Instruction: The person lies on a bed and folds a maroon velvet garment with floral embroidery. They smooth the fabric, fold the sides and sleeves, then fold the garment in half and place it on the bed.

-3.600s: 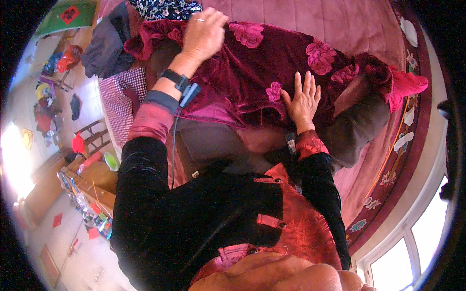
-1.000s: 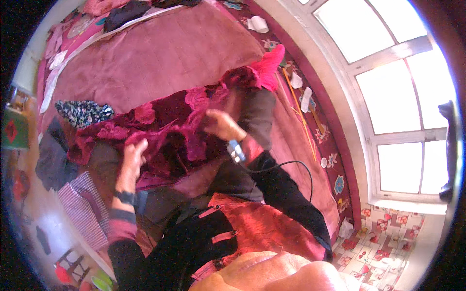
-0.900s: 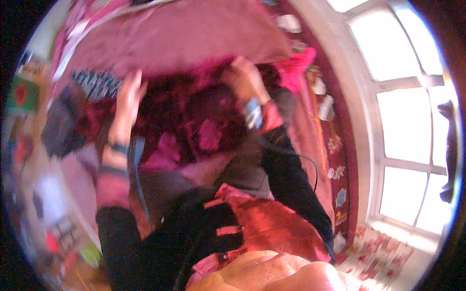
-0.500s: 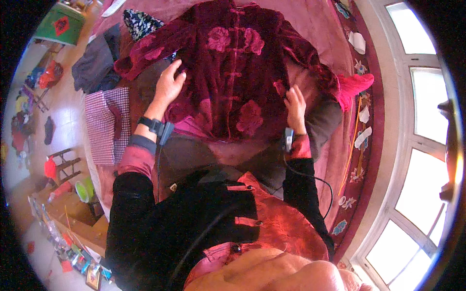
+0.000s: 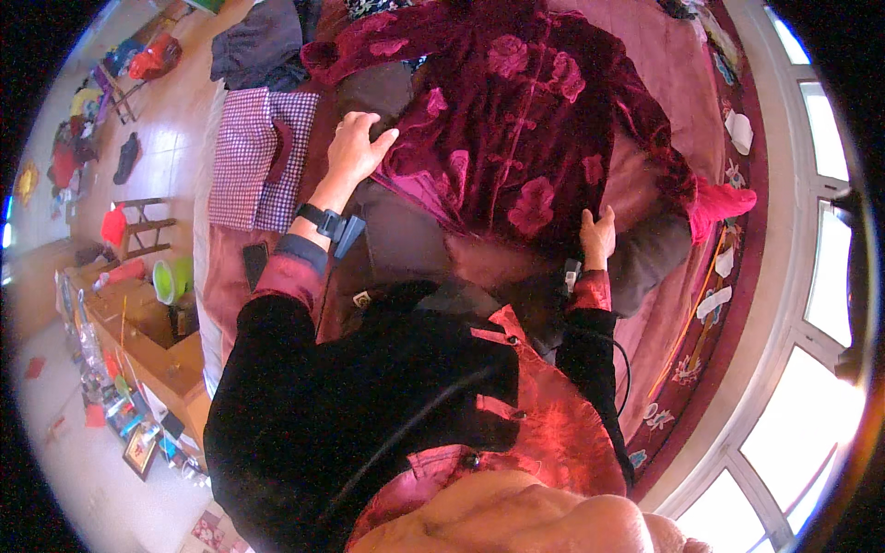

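Observation:
A dark red velvet jacket point(image 5: 502, 138) with pink flower patches and knotted front fastenings lies spread on the bed, collar end away from me. Its left lower corner is turned so that a pinkish underside shows. Beside that corner is my left hand point(image 5: 355, 152), thumb and fingers apart, with nothing visible between them. My right hand point(image 5: 599, 237) is at the jacket's lower right corner, finger and thumb spread; whether they touch the cloth I cannot tell. Bright pink cloth point(image 5: 722, 205) sticks out of the right sleeve's end.
Left of the jacket lie a folded checked cloth point(image 5: 244, 161), dark folded clothing point(image 5: 260, 46) and a phone point(image 5: 255, 265). My legs stretch beneath and beside the jacket. A wooden cabinet point(image 5: 147, 346) with a green-rimmed container point(image 5: 172, 279) stands beyond the bed's left edge; windows point(image 5: 834, 286) line the right.
The view has shifted, so the bed and jacket sit farther right and higher. Both hands have moved nearer to me, down along the jacket's sides to its lower corners. The phone has come into sight.

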Available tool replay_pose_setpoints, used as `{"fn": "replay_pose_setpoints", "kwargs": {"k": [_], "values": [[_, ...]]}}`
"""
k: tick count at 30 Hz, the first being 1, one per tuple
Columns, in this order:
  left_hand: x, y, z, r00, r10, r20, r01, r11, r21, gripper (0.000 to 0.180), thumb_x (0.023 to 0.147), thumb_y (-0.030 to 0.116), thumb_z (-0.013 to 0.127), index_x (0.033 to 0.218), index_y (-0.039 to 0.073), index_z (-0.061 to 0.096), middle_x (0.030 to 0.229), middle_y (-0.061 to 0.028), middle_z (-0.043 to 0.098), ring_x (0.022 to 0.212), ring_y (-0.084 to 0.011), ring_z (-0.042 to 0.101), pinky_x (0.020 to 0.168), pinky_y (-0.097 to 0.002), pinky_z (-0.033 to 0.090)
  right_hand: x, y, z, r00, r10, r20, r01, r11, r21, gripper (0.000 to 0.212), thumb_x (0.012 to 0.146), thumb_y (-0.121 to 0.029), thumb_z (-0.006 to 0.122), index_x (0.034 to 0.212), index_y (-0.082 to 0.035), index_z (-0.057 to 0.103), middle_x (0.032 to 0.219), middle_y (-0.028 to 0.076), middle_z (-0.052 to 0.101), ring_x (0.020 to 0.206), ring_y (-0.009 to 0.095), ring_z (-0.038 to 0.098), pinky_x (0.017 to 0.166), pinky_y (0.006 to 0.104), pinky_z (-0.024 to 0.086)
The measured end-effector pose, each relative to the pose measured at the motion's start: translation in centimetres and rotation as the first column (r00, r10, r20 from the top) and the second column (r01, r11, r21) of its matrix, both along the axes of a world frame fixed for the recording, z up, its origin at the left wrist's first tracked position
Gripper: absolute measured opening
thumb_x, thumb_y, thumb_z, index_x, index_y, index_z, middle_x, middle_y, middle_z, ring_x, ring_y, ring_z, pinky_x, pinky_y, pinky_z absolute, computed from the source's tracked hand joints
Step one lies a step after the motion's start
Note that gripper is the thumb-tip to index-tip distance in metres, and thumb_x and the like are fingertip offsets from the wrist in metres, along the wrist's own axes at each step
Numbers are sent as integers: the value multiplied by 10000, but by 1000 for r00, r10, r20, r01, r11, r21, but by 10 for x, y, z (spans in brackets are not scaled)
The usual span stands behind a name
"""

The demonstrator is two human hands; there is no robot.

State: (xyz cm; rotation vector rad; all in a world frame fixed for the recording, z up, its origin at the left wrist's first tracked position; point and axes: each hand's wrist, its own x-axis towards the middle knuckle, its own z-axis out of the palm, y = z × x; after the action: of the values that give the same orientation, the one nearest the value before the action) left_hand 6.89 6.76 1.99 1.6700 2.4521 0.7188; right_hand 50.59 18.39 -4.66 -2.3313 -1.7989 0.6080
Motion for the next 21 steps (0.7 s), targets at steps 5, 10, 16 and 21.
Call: {"fn": "replay_pose_setpoints", "kwargs": {"k": [5, 10, 16, 21], "values": [[19, -13, 1, 980, -153, -124, 156, 988, 17, 446, 733, 376, 791, 1033, 72, 662, 1148, -136, 598, 1110, -357, 566, 915, -463, 488, 2, -2, 2, 992, 119, -36, -119, 993, -3, 503, 845, -394, 645, 1234, -78, 593, 1159, 216, 657, 1064, 421, 621, 902, 505, 489], [32, -13, -1, 951, -199, -238, 183, 979, -85, 264, 754, 220, 768, 944, 98, 631, 1032, -98, 623, 1088, -342, 580, 894, -481, 489, 3, -2, 3, 974, 181, -138, -166, 979, 117, 345, 856, -329, 622, 1074, -63, 649, 999, 238, 680, 952, 441, 638, 808, 501, 502], [10, -11, 14, 720, -59, 692, -49, 990, 135, 182, 911, 126, 651, 1062, 24, 638, 927, -3, 638, 864, -106, 578, 792, -277, 479, 16, -5, 4, 978, 128, -164, -65, 937, 345, 312, 899, -296, 620, 1095, -55, 637, 977, 235, 686, 886, 439, 652, 772, 508, 511], [-13, -40, 13, 606, 219, 765, -219, 970, -104, 208, 894, 117, 667, 1077, 17, 661, 961, -14, 653, 889, -111, 574, 814, -266, 460, 11, -10, 4, 978, 195, 73, -203, 972, 123, 368, 895, -293, 597, 1193, -78, 590, 1015, 236, 687, 912, 434, 659, 803, 527, 518]]}}
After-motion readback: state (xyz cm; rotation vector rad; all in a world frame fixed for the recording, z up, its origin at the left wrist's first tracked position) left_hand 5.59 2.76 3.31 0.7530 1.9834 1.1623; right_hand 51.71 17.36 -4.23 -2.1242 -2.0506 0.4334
